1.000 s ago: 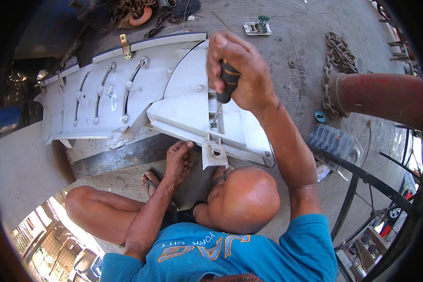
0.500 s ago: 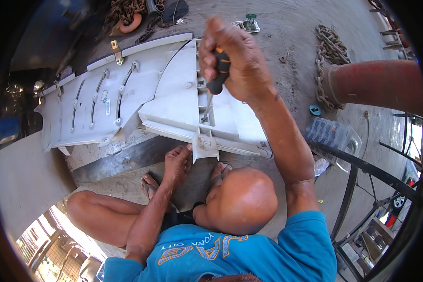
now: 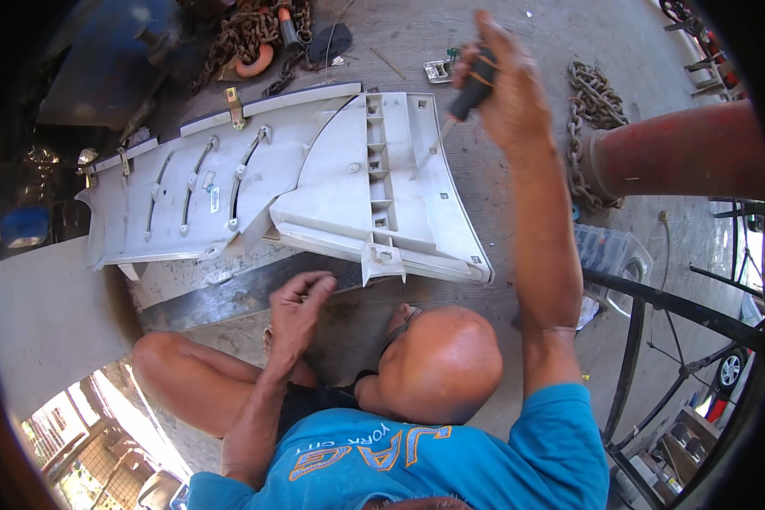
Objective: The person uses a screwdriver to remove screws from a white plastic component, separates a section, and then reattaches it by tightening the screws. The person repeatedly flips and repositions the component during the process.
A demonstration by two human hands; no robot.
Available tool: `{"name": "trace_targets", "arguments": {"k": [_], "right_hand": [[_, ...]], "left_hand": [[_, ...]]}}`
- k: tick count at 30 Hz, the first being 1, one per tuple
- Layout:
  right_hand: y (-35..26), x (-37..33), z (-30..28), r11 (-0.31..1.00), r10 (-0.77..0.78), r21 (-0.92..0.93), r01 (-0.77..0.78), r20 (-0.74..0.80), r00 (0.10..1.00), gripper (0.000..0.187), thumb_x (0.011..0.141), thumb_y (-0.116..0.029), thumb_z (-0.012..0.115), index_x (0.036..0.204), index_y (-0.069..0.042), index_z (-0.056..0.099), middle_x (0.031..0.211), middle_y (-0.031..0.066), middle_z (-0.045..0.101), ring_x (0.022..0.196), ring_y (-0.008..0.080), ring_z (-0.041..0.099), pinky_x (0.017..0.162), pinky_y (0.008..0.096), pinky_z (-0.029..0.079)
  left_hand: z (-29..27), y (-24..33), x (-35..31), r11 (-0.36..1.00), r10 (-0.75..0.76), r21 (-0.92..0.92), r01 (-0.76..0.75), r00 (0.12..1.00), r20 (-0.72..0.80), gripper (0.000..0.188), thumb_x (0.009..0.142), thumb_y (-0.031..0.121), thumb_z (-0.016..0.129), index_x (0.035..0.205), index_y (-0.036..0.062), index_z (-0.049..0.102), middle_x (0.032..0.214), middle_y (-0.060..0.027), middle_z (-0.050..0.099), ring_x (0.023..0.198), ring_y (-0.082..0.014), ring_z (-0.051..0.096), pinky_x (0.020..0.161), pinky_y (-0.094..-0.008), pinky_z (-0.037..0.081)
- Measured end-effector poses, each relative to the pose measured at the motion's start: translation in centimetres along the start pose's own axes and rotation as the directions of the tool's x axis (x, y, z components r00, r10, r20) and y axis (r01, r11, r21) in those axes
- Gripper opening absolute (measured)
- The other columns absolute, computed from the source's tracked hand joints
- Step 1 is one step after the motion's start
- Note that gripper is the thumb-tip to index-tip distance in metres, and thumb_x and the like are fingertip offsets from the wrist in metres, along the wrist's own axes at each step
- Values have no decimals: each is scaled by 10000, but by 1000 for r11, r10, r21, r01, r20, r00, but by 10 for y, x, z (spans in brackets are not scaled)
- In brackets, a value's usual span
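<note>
My right hand [image 3: 516,93], raised beyond the far right side of the panel, is closed round the black handle of a screwdriver [image 3: 473,85]. Its thin shaft slants down toward the panel's right part; where the tip ends is hard to see. A large white plastic panel [image 3: 323,200] lies in front of me, with a ribbed channel of square recesses [image 3: 380,161] and a small bracket-like tab [image 3: 383,262] at its near edge. My left hand [image 3: 296,316] hovers just short of that near edge, apart from it, fingers curled together; something tiny may be pinched there.
Rusty chains [image 3: 248,38] with an orange hook lie at the far left, and another chain [image 3: 595,98] beside a thick red pipe [image 3: 680,153]. A clear organiser case [image 3: 612,255] and a black metal frame [image 3: 646,293] stand at right. Beneath the panel is a dark plank [image 3: 229,293].
My right hand has lifted the screwdriver out of the panel's recess and carried it up and to the right. My left hand has come off the tab and drawn back slightly left.
</note>
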State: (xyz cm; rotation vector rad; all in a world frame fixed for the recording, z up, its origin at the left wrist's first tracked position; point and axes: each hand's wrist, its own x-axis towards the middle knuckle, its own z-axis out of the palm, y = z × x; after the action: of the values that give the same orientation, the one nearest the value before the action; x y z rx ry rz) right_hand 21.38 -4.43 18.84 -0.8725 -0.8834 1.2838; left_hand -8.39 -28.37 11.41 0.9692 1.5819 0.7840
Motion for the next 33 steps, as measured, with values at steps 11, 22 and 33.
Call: {"name": "trace_targets", "arguments": {"k": [11, 22, 33], "right_hand": [[-28, -37, -61, 916, -129, -392, 81, -95, 987, 354, 1021, -349, 680, 1203, -85, 529, 900, 29, 584, 717, 109, 637, 581, 253, 550], [8, -25, -58, 887, -22, -460, -27, -102, 995, 437, 993, -413, 710, 1178, -45, 562, 874, 29, 603, 689, 86, 620, 568, 233, 529], [-40, -58, -26, 879, 139, -432, -203, -175, 975, 300, 1043, -340, 645, 1085, -64, 536, 643, -10, 554, 495, 58, 511, 436, 217, 395]], "left_hand": [[73, 108, 157, 793, 357, 311, -524, 813, 460, 337, 941, 252, 742, 1132, -26, 759, 907, -120, 762, 779, -166, 668, 721, -304, 518], [166, 105, 177, 876, 104, 189, -443, 557, 824, 277, 948, 175, 725, 1158, -1, 770, 936, -84, 780, 836, -108, 657, 813, -288, 530], [152, 114, 136, 921, 26, 64, -383, 225, 974, 247, 902, 180, 793, 1098, 30, 798, 892, -100, 792, 758, -134, 695, 751, -304, 550]]}}
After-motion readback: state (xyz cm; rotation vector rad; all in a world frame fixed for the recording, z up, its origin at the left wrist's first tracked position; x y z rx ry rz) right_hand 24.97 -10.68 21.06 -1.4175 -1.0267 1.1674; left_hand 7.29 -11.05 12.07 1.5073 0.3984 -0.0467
